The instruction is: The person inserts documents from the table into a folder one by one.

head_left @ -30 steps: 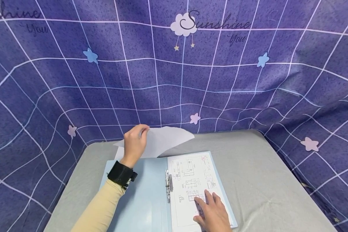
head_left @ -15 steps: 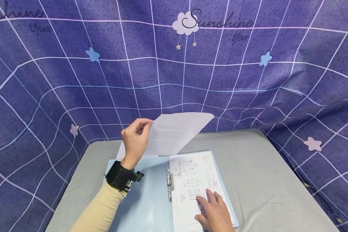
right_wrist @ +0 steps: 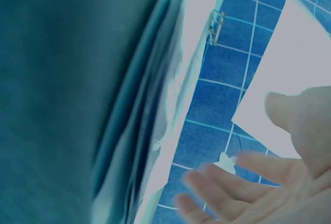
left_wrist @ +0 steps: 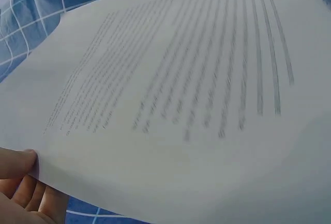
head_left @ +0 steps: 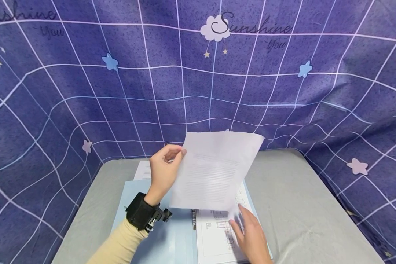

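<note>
My left hand pinches the left edge of a printed sheet of paper between thumb and fingers. The sheet stands raised above an open light blue folder, and its lines of text fill the left wrist view. In the folder's right side lies a technical drawing, its upper part hidden behind the raised sheet. A metal clip shows partly at the folder's spine. My right hand is over the drawing near the sheet's lower right corner, fingers spread and holding nothing; the right wrist view shows it apart from the sheet.
More printed paper lies behind the folder's upper left corner. Grey cloth covers the table. A purple gridded curtain with stars hangs at the back and both sides.
My left hand has carried the sheet from behind the folder to the right and over it, turning its printed side into view. My right hand has lifted a little from the drawing.
</note>
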A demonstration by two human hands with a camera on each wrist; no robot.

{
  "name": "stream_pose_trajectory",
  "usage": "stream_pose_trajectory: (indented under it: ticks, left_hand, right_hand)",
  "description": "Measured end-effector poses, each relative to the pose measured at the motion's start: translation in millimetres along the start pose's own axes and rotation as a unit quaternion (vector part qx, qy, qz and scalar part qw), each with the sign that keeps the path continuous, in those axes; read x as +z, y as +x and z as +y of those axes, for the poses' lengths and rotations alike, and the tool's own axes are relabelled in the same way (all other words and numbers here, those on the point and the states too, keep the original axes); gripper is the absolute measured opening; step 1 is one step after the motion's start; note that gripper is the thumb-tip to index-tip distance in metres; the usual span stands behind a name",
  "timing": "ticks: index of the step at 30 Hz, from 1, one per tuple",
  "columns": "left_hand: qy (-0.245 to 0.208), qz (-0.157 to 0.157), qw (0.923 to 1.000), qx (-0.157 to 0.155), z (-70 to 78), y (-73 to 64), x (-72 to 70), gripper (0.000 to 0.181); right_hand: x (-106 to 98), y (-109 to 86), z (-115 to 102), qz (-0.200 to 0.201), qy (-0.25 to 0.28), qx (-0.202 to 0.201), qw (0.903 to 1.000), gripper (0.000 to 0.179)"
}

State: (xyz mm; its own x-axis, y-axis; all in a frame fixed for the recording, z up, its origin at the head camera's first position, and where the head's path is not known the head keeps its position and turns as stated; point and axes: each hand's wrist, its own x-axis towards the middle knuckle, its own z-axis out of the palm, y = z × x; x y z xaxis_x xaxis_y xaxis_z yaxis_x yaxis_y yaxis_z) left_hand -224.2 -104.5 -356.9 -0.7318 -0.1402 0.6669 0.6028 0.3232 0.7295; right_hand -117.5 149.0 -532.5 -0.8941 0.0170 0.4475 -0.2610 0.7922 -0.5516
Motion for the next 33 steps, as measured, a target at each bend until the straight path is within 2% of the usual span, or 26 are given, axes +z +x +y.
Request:
stream_pose_trajectory:
  ticks: [2,5,9,14,17,19,24,25,28,33]
  left_hand:
    - [-0.005,-0.006,0.9999,-0.011,-6.2,-4.8,0.9,0.008]
    - [-0.006,-0.011,0.9998,-0.017,-9.2,-11.5,1.5,0.009]
    - [-0.011,-0.016,0.9996,-0.020,-10.6,-18.4,2.9,0.009]
    - [-0.018,-0.020,0.9988,-0.042,-13.6,-24.9,5.8,0.007]
    - [-0.015,-0.017,0.9983,-0.053,-14.0,-27.7,6.6,0.007]
    - [-0.009,-0.015,0.9984,-0.054,-5.8,-28.8,5.8,0.006]
    - [0.002,-0.016,0.9982,-0.057,14.3,-30.1,2.9,0.007]
    - [0.003,-0.017,0.9981,-0.060,14.0,-30.5,2.6,0.007]
    - [0.005,-0.022,0.9976,-0.066,10.1,-32.2,2.0,0.009]
    - [-0.001,-0.048,0.9957,-0.080,-21.1,-38.2,2.6,0.011]
  right_hand:
    - [-1.8,4.1,0.5,0.038,0.044,0.002,0.9983,0.059]
    - [-5.8,8.7,-0.6,0.072,0.097,0.008,0.9926,0.058]
    - [-10.4,11.5,-4.7,0.094,0.169,0.035,0.9806,0.048]
    - [-12.1,12.4,-10.3,0.110,0.246,0.075,0.9600,0.025]
    - [-12.1,12.9,-12.5,0.116,0.257,0.091,0.9550,0.010]
    - [-11.9,13.2,-13.2,0.119,0.264,0.098,0.9520,0.003]
    - [-11.7,13.0,-12.6,0.129,0.268,0.115,0.9477,0.006]
    - [-11.8,12.8,-12.3,0.134,0.267,0.117,0.9472,0.005]
    - [-19.8,15.3,-20.1,0.149,0.260,0.127,0.9457,0.004]
    - [-29.0,20.0,-16.8,0.156,0.253,0.158,0.9415,0.006]
